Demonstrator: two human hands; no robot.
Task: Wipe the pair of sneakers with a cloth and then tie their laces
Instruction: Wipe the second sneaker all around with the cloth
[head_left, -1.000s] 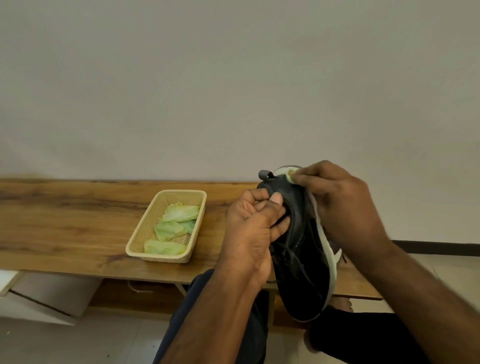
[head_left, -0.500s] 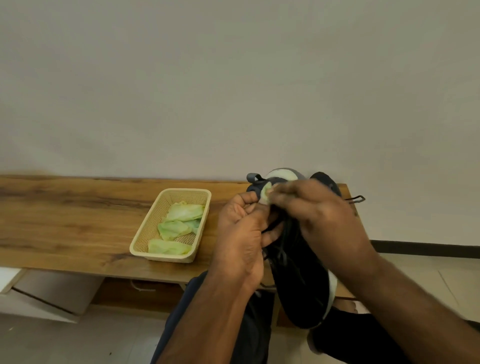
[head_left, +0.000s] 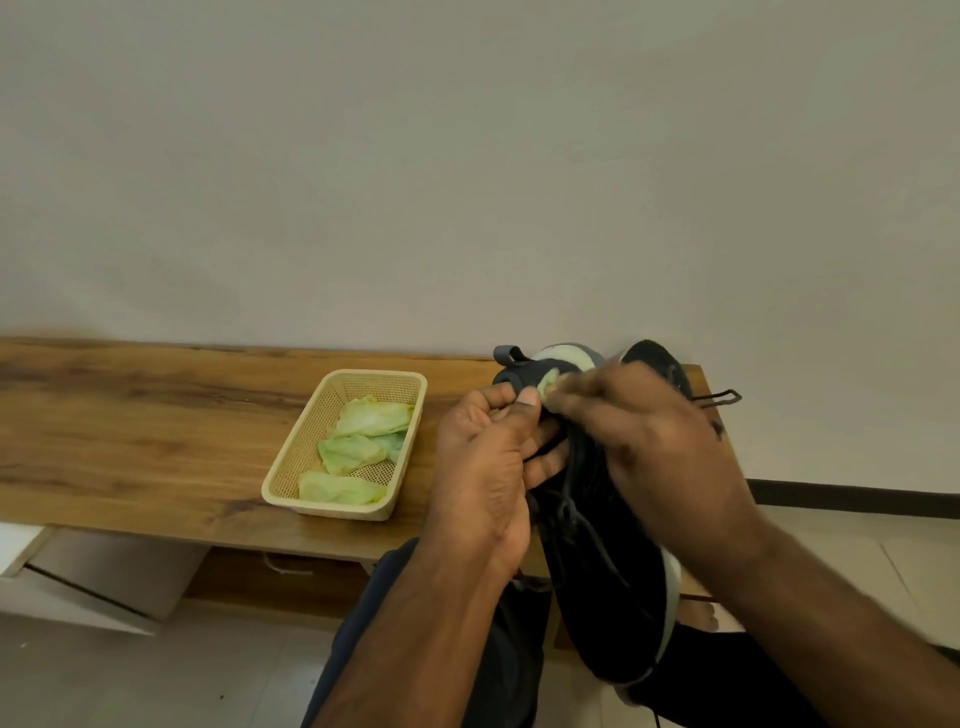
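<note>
I hold a black sneaker (head_left: 608, 587) upright over my lap, heel up, toe toward me, its white sole on the right. My left hand (head_left: 485, 467) grips the sneaker's collar from the left, thumb on the heel. My right hand (head_left: 644, 441) pinches a small pale green cloth (head_left: 549, 385) and presses it against the heel area. Loose black laces hang down the sneaker's front. The second black sneaker (head_left: 655, 361) lies on the wooden bench (head_left: 156, 431) behind my right hand, mostly hidden, one lace loop sticking out to the right.
A cream plastic basket (head_left: 291, 467) with several folded green cloths (head_left: 358, 447) sits on the bench left of my hands. A plain wall stands behind the bench. My legs in dark trousers are below, over a tiled floor.
My right hand has slid with the cloth from the sneaker's right side to the heel top. The second sneaker came into view behind it. My left hand keeps its grip.
</note>
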